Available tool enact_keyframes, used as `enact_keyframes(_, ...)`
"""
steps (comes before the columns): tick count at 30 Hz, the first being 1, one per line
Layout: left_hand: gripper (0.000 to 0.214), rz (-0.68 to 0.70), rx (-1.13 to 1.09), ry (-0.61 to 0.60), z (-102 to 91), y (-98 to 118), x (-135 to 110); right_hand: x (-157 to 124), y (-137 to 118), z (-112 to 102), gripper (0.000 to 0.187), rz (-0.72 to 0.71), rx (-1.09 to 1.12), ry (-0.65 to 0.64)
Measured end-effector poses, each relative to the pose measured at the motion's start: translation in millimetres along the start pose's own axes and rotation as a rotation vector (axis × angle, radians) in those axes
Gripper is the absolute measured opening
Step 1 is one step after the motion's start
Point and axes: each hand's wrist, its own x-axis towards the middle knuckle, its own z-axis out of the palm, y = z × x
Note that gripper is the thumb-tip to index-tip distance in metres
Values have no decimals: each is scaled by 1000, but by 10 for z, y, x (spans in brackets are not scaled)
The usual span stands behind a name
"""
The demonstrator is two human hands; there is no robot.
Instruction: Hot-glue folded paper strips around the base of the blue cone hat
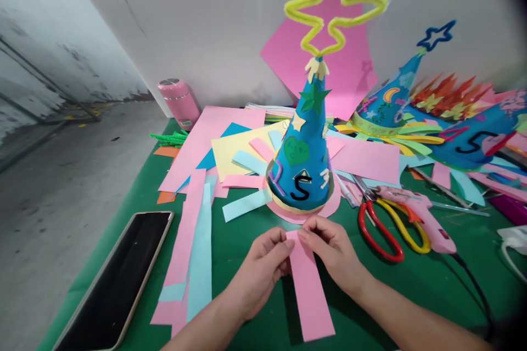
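Pink and blue paper strips (pixel 201 263) lie lower left. Left hand (pixel 263 260), lower centre, pinches a pink strip (pixel 310 296) near its top-left corner, just below the blue cone hat (pixel 315 153). Right hand (pixel 335 255), fingertips closed, pinches the strip's top-right corner. Advised: light grip, edges square.

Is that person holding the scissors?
No, the left hand and right hand pinch a pink strip; the scissors lie on the table.
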Motion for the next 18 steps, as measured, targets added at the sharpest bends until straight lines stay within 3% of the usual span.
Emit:
enact_keyframes(4, 19, -9, 45, -117, -6, -32, 7, 2, 10, -11, 23, -35, -2, 10)
enact_keyframes(7, 20, 11, 101, -135, -18, -44, 8, -6, 2, -20, 22, -72, -13, 26)
enact_keyframes(14, 25, 138, 199, 54, -54, -22, 14, -22, 15, -9, 21, -54, -40, -60)
enact_keyframes(18, 29, 150, 213, 85, -84, -32, 20, -35, 29, -4, 22, -43, -52, -74)
